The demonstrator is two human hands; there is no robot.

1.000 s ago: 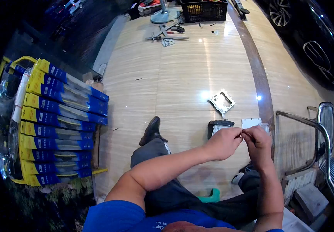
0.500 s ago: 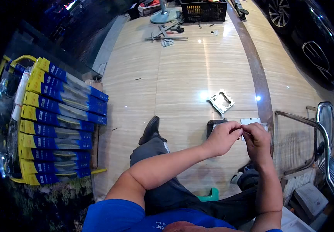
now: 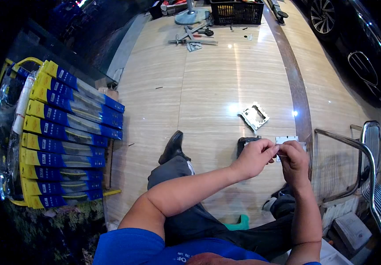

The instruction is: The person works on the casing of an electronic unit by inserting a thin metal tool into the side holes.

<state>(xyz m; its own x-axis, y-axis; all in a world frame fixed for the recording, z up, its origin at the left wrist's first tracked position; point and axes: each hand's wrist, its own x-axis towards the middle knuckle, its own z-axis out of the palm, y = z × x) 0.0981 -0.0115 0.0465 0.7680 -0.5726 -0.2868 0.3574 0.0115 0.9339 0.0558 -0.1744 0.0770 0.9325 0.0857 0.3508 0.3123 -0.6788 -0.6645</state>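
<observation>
Both hands meet low over the floor, fingertips touching. My left hand (image 3: 257,156) is closed in a pinch, with thumb and forefinger pressed together. My right hand (image 3: 293,162) is pinched too, its fingertips against those of the left. Whatever sits between them is too small to make out. Behind the right hand lies a flat white plate-like part (image 3: 286,139), partly covered by the fingers. A dark object (image 3: 243,145) shows just beyond the left hand, mostly hidden by it. Farther out, a white square frame (image 3: 255,117) with an open middle rests on the floor.
At left stands a yellow rack holding blue and yellow packages (image 3: 66,132). A metal chair (image 3: 367,154) is at right, near a dark car (image 3: 354,48). Calipers (image 3: 192,37) and a black crate (image 3: 236,13) lie at the far end. A green piece (image 3: 240,222) shows by my legs.
The view has shifted slightly. My hands stay together in nearly the same pose, the fingertips moving only a little; the parts on the floor are unmoved.
</observation>
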